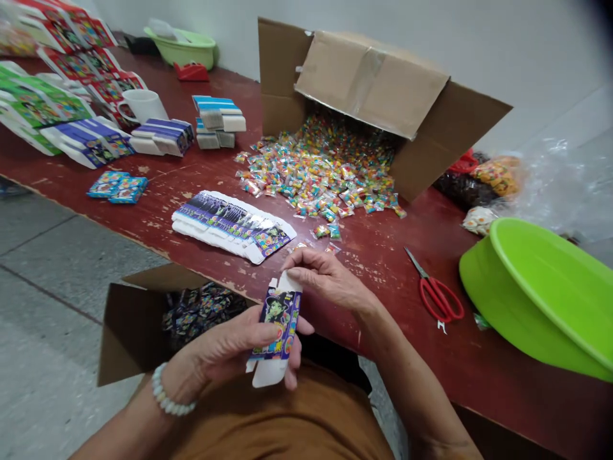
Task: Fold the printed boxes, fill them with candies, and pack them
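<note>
A small purple candy box (276,319), printed with a green-faced witch, has white flaps standing out at both ends. My left hand (239,338) is wrapped around its body, thumb on the printed front. At the upper end, my right hand (325,275) pinches a white flap between thumb and fingers. Just beyond lies a fanned row of flat purple boxes (230,220) on the red table (364,281). Small clear packets of colourful candy (325,172) spill toward me from a large cardboard carton (368,76) lying on its side.
Red-handled scissors (438,297) and a green basin (536,300) are on the right. Below the table edge, an open carton (124,332) holds dark packets. Blue packets (119,186), folded boxes (163,136), a white mug (142,105) and a red tape dispenser (191,71) sit left.
</note>
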The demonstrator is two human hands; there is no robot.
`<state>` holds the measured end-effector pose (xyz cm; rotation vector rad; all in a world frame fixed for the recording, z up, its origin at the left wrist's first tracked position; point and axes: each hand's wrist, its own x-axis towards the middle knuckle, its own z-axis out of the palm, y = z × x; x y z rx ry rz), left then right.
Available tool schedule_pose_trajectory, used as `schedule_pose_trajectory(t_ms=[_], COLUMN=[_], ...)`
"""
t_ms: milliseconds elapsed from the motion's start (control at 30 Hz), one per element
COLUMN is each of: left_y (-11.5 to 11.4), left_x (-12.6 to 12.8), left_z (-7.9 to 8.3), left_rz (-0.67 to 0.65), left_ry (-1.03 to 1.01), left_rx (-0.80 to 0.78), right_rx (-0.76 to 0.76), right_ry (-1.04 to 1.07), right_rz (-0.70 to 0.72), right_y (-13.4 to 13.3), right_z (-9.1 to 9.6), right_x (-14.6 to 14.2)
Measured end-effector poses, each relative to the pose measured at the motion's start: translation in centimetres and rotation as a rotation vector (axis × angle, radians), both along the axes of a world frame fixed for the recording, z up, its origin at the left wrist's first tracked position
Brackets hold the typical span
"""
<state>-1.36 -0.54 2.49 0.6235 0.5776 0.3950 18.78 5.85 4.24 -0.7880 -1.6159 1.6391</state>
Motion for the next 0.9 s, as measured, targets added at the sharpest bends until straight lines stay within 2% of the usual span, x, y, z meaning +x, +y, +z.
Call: schedule_pose_trajectory(t_ms=[200,333,433,567,633,733,900], left_y=[-0.9,-0.5,-0.1,0.2,0.0,-0.5,-0.7], left_x=[0.5,0.5,1.0,1.8,2.0,2.2,1.9], left_z=[-1.0,-0.9,-0.9,-1.2,-1.3,-1.3,-0.7], left_rz=[0.254,0.377,0.473,0.658,0.786,0.866,0.8], left_ry=[0.123,0.228,0.278,0.457,0.469,0.494,0.528], left_rx=[0.094,0.099,0.186,0.408,0.471,0.527,0.518], right_rx=[-0.039,-0.231,-0.33,-0.21,-0.178,-0.173,-0.173], right_ry=[0.078,0.194,0.158,0.075,0.075,0.1,0.162], right_rz=[-0.163,-0.174,-0.258,-0.549,-0.627,-0.608,-0.52], right_y=[-1.0,-2.8,-3.8,-3.7,-3.5,-3.5,-4.2], right_z=[-0.6,-1.6,-2.5,-3.0,-3.2,-3.5,-4.4], right_x=[-0.5,-1.5,-2.5,-3.2,-3.2,-3.2,-3.2])
